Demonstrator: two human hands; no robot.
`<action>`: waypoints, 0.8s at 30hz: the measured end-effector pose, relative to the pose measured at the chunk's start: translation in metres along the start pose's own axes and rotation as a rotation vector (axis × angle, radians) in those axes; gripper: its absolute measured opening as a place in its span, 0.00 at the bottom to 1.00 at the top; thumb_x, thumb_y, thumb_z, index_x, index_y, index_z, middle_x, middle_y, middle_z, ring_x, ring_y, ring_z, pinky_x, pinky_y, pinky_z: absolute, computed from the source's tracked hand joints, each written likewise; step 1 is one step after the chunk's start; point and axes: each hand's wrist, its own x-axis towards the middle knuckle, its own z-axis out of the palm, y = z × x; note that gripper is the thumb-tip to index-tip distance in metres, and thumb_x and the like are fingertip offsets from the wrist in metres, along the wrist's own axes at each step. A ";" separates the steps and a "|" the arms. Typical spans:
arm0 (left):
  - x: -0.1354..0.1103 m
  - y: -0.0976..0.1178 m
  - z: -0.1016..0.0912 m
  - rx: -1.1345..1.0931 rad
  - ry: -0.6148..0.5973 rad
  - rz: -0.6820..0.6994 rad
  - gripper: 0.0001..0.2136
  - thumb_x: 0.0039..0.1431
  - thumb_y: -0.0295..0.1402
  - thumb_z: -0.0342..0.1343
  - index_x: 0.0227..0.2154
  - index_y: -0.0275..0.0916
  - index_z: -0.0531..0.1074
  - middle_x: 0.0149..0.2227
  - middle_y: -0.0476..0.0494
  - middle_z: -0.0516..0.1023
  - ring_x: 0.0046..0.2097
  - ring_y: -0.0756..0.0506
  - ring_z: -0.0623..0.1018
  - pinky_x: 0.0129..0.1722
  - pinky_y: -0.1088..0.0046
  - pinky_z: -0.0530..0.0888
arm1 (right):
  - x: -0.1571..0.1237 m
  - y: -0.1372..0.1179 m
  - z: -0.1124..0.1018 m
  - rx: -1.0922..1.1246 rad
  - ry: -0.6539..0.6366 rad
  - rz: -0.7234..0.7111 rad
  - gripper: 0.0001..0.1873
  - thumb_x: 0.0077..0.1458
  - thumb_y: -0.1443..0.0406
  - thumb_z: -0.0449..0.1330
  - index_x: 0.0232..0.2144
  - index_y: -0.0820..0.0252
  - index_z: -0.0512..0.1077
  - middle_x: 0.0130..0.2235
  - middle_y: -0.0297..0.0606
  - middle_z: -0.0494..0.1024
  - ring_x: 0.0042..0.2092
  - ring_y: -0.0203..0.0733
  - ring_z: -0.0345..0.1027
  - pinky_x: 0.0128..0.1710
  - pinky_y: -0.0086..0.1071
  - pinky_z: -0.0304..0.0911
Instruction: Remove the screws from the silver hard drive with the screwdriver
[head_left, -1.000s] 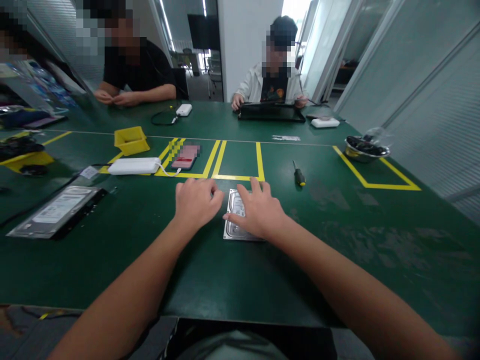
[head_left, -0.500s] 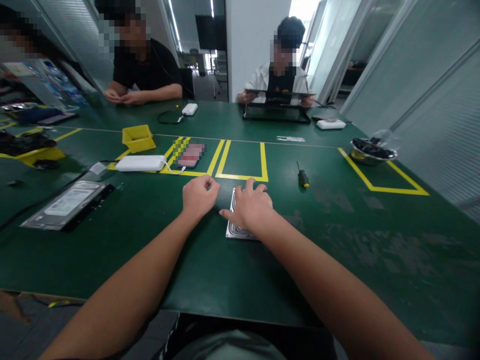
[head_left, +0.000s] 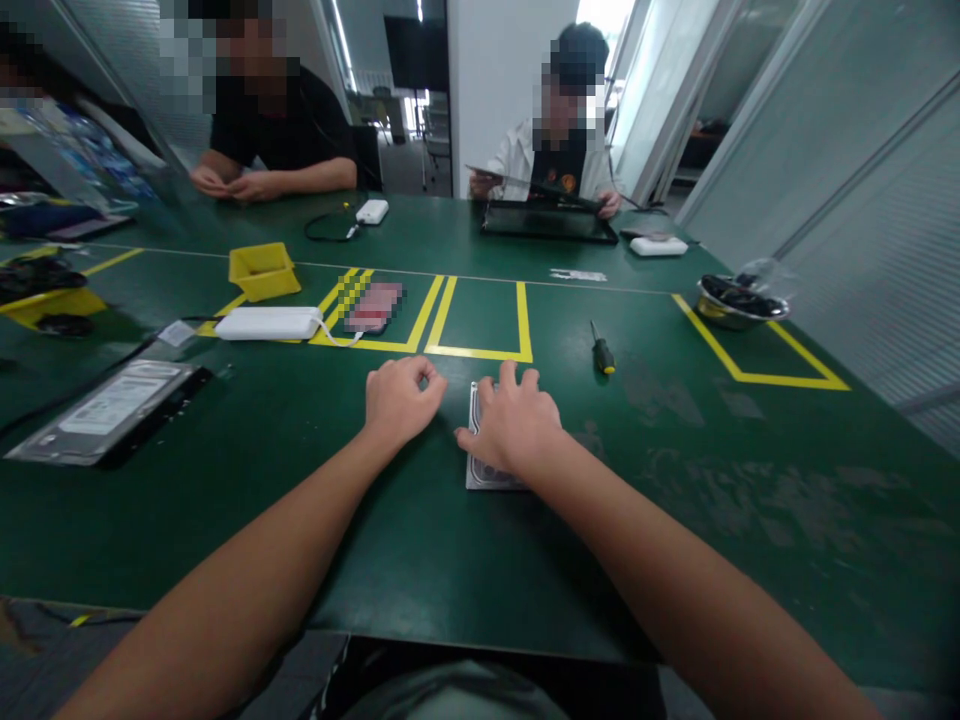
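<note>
Under my right hand (head_left: 517, 420) is a silver hard drive (head_left: 487, 475) on the green table. That hand lies over the drive with its fingers spread. Only the drive's left side and lower edge show. Just left of it, my left hand (head_left: 401, 400) rests near the table, thumb and index finger curled together in a ring. Whether anything small is in that pinch is hidden. A screwdriver (head_left: 602, 352) with a dark green and yellow handle lies beyond my right hand.
At left lies another hard drive (head_left: 112, 405) on a dark sheet. A yellow bin (head_left: 262, 272), a white power bank (head_left: 266, 323) and a phone (head_left: 375, 306) stand further back. A metal bowl (head_left: 739, 305) holds black parts. Across the table, a person holds a dark panel (head_left: 536, 187).
My right hand and the hard drive under it have shifted slightly right along the table. My left hand has also moved a little right. The person opposite has tilted the dark panel.
</note>
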 end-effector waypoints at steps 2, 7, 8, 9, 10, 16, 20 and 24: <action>0.000 0.000 0.001 0.010 -0.008 0.007 0.10 0.56 0.36 0.51 0.26 0.40 0.74 0.29 0.46 0.78 0.34 0.43 0.73 0.32 0.70 0.60 | -0.006 0.009 0.001 -0.008 0.008 -0.002 0.43 0.52 0.40 0.55 0.59 0.66 0.66 0.62 0.61 0.57 0.56 0.72 0.57 0.46 0.55 0.66; 0.000 0.001 0.004 0.027 -0.030 0.027 0.10 0.57 0.37 0.51 0.26 0.40 0.74 0.30 0.45 0.79 0.34 0.42 0.74 0.32 0.69 0.60 | -0.024 0.041 0.002 -0.032 -0.010 0.006 0.44 0.52 0.40 0.54 0.61 0.62 0.63 0.63 0.60 0.56 0.57 0.72 0.56 0.44 0.55 0.67; -0.001 0.003 0.005 0.029 -0.039 0.037 0.10 0.57 0.36 0.51 0.26 0.40 0.74 0.31 0.45 0.79 0.35 0.42 0.74 0.33 0.68 0.60 | -0.027 0.048 0.002 -0.038 -0.016 0.013 0.43 0.52 0.40 0.54 0.61 0.61 0.63 0.63 0.60 0.56 0.58 0.72 0.56 0.44 0.55 0.67; -0.003 0.005 0.006 0.031 -0.051 0.051 0.10 0.57 0.36 0.51 0.26 0.40 0.74 0.31 0.45 0.79 0.35 0.42 0.74 0.33 0.68 0.60 | -0.031 0.056 0.003 -0.044 -0.021 0.017 0.42 0.53 0.40 0.54 0.61 0.59 0.63 0.63 0.59 0.56 0.58 0.71 0.56 0.44 0.55 0.68; -0.005 0.008 0.006 0.034 -0.065 0.069 0.10 0.57 0.36 0.51 0.25 0.40 0.73 0.31 0.45 0.79 0.36 0.41 0.74 0.34 0.67 0.60 | -0.034 0.065 0.004 -0.052 -0.023 0.025 0.41 0.53 0.40 0.54 0.61 0.58 0.63 0.63 0.58 0.56 0.58 0.70 0.56 0.44 0.55 0.68; -0.027 0.036 0.012 -0.032 -0.200 0.218 0.09 0.58 0.36 0.52 0.25 0.41 0.72 0.31 0.47 0.80 0.37 0.41 0.73 0.36 0.66 0.60 | -0.057 0.122 0.009 -0.098 -0.052 0.072 0.39 0.54 0.42 0.55 0.62 0.53 0.62 0.61 0.56 0.58 0.60 0.70 0.51 0.43 0.56 0.69; -0.042 0.052 0.014 -0.161 -0.340 0.243 0.10 0.59 0.35 0.51 0.24 0.40 0.72 0.29 0.48 0.78 0.35 0.43 0.73 0.36 0.67 0.61 | -0.072 0.166 0.016 -0.123 -0.071 0.128 0.38 0.57 0.43 0.53 0.64 0.51 0.59 0.62 0.57 0.54 0.63 0.70 0.47 0.44 0.58 0.68; -0.048 0.060 0.016 -0.145 -0.361 0.279 0.10 0.59 0.34 0.52 0.25 0.40 0.72 0.29 0.48 0.78 0.35 0.43 0.72 0.36 0.67 0.60 | -0.085 0.214 0.024 -0.139 -0.103 0.208 0.39 0.57 0.43 0.54 0.66 0.50 0.57 0.64 0.57 0.52 0.64 0.70 0.46 0.48 0.58 0.65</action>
